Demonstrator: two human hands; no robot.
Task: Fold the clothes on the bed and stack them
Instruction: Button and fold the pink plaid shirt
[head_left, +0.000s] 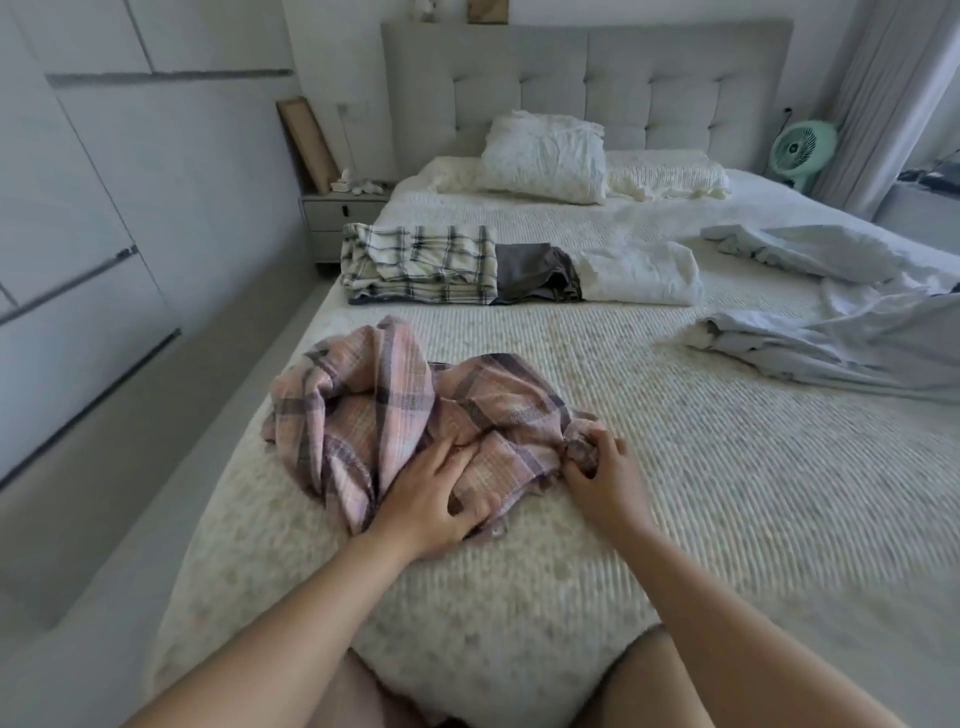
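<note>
You are gripping the pink plaid (415, 410) with both curled hands, left (423, 501) at seven o'clock, right (597, 470) at four; likely spreading it flat comes next.

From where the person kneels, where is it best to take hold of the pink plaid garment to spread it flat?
Probably by its near edge, coming from the person's own side. The pink plaid garment lies crumpled, its bulk heaped toward the far left. The left hand and right hand already grip that near hem, spaced apart, so lifting and shaking there should open it.
</note>
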